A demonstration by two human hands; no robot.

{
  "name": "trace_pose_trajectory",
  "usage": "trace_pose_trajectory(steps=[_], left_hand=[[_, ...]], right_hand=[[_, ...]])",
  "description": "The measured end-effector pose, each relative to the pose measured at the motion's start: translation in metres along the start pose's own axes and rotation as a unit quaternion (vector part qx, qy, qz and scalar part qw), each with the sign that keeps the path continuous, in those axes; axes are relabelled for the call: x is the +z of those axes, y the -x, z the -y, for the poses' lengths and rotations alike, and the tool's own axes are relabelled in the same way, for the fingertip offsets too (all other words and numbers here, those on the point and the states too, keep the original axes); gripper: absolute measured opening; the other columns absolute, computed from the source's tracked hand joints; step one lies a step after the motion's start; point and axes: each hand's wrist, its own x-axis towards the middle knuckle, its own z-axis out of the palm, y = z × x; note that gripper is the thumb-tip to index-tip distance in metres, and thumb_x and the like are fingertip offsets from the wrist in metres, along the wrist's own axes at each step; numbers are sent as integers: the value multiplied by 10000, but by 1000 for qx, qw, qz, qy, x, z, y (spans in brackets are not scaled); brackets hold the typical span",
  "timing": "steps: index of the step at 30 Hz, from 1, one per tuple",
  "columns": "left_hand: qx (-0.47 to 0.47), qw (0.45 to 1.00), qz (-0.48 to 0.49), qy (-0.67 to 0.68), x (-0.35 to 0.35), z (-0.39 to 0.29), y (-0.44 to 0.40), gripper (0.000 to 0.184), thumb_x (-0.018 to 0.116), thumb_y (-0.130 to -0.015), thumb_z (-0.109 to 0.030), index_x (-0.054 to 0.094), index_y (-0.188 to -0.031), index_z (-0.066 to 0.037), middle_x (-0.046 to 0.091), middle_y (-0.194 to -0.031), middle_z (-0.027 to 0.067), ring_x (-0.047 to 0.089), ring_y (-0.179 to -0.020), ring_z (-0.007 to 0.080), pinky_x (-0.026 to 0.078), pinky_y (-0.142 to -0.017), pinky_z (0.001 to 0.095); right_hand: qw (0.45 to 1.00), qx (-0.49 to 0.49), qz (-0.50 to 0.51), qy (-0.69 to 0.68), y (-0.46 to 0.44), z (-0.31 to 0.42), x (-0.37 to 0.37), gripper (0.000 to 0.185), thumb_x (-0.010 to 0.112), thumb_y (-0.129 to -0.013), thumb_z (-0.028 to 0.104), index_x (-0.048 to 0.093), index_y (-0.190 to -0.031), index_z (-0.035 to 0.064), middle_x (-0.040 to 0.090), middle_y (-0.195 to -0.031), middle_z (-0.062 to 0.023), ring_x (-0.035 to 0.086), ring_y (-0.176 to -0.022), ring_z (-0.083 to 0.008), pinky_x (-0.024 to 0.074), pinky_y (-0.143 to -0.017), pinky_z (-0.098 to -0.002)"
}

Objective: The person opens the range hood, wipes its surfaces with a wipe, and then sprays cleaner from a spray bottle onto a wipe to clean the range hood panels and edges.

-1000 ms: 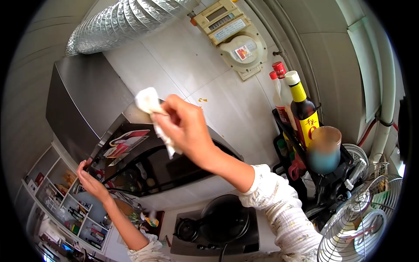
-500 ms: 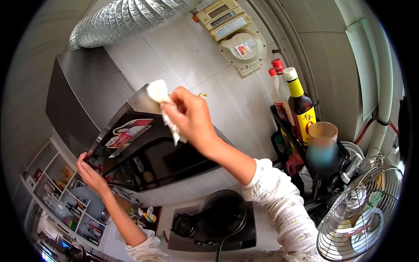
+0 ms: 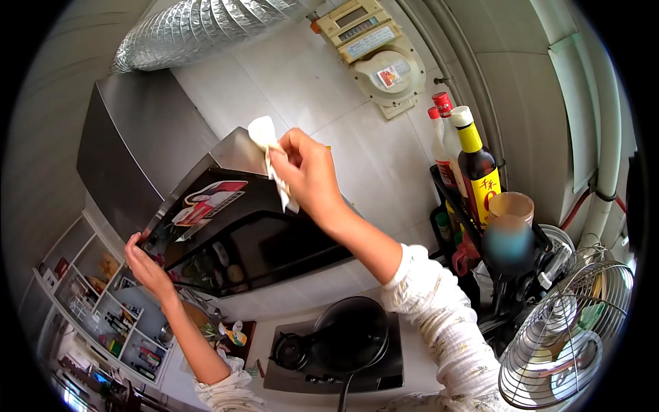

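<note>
My right hand [image 3: 309,172] pinches a crumpled white cloth [image 3: 263,134] against the upper right corner of the range hood [image 3: 237,154]. One end of the cloth sticks up past the fingers, and another end hangs down below them. At the hood's far left corner, my left hand [image 3: 147,270] rests along the edge with its fingers stretched out and nothing held. A sticker [image 3: 208,204] in red and white is on the hood's dark glossy front.
Below the hood, a black wok [image 3: 351,334] sits on the gas stove [image 3: 288,381]. To the right stand a dark sauce bottle [image 3: 478,168] and a wire basket [image 3: 566,336] of dishes. A gas meter [image 3: 381,65] hangs on the wall; a foil duct [image 3: 199,31] runs above.
The view has shifted slightly. My right hand and the cloth stay at the hood's corner, with the cloth turned a little. My left hand keeps its place on the edge.
</note>
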Motion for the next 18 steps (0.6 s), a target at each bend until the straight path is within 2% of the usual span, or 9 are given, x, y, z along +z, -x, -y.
trace_pose_trajectory(steps=[3,4,6,10,11,12,14,16,18], left_hand=[[13,1000,-3,-5,2,4,0,372,313,-999,-255,558,-1042,23,594,-1049,141,531,-1014,277,360,-927,359],[11,1000,-3,0,2,4,-1,372,315,-999,-254,558,-1043,23,594,-1048,141,531,-1014,276,360,-927,359],[8,1000,-3,10,2,3,0,370,317,-998,-253,558,-1045,24,593,-1047,142,532,-1013,275,362,-927,359],[6,1000,-6,10,2,4,1,371,319,-998,-254,558,-1043,26,596,-1039,143,540,-994,273,367,-923,356],[7,1000,-10,1,2,4,1,372,320,-998,-255,558,-1044,26,598,-1038,143,542,-988,272,368,-922,354],[10,1000,-14,-6,3,5,0,373,320,-999,-257,558,-1044,27,599,-1036,143,545,-983,272,369,-921,353],[11,1000,-12,1,2,4,0,377,318,-999,-259,558,-1044,28,600,-1034,143,548,-978,271,369,-922,352],[6,1000,-12,8,4,3,-1,380,315,-1000,-260,558,-1045,28,601,-1034,143,550,-977,271,369,-923,352],[-5,1000,-10,12,4,2,0,384,311,-1001,-262,559,-1046,28,601,-1036,143,551,-979,270,369,-924,351]], right_hand=[[1000,-22,-9,5,-24,20,16,107,619,-769,62,543,-748,-9,557,-586,-132,535,-501,-203,408,-482,-319],[997,-73,-8,-25,-24,35,22,110,618,-764,56,538,-750,-19,563,-597,-142,542,-512,-215,407,-486,-328],[992,-80,46,-89,-12,70,19,121,614,-773,61,533,-748,-25,553,-599,-145,527,-508,-225,409,-493,-327],[991,-26,55,-120,-8,37,9,129,631,-777,69,540,-752,-19,535,-575,-82,487,-519,-131,400,-500,-287],[996,-13,61,-71,-13,25,5,124,641,-771,65,544,-759,-12,535,-576,-62,484,-538,-99,396,-502,-272],[996,3,58,-73,-17,28,6,129,643,-771,64,537,-760,-10,539,-580,-70,485,-531,-115,400,-502,-276],[994,-68,38,-80,-18,39,17,132,643,-775,63,530,-763,-4,542,-591,-82,490,-525,-133,404,-504,-278],[985,-101,67,-119,-11,75,19,133,642,-775,64,523,-774,5,554,-610,-111,520,-520,-172,412,-509,-293],[981,-112,74,-139,-13,70,21,131,641,-777,70,526,-780,6,551,-609,-112,522,-523,-175,412,-507,-298]])
